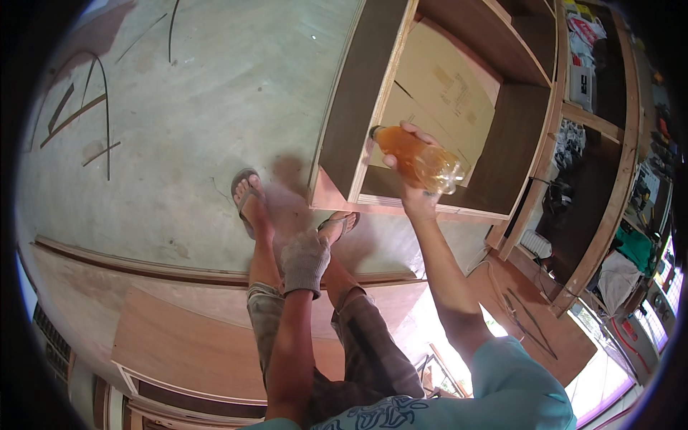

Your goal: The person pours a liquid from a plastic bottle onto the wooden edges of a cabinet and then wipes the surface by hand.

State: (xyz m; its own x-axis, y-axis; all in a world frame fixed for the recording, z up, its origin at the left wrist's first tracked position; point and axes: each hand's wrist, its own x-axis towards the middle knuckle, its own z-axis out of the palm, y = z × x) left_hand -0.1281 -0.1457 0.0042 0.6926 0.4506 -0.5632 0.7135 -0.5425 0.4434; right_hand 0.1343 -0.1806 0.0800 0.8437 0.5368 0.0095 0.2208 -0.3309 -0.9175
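My right hand point(410, 159) is closed round a clear plastic bottle point(423, 156) of orange-brown liquid. The bottle lies tilted on its side, its dark neck end pointing left at the pale front edge of an open wooden cabinet point(356, 161). Whether that end touches the edge, I cannot tell. My left hand point(304, 259), in a grey knitted glove, hangs lower down in front of my legs with its fingers curled; what they hold, if anything, is hidden.
Inside the cabinet is a cardboard sheet point(437, 93). Wooden shelving point(598, 136) with tools and bags stands at the right. Dark thin strips point(75, 118) lie on the grey floor point(179, 143) at the left. My sandalled feet point(249, 201) are beside the cabinet; wooden panels point(215, 330) lie lower left.
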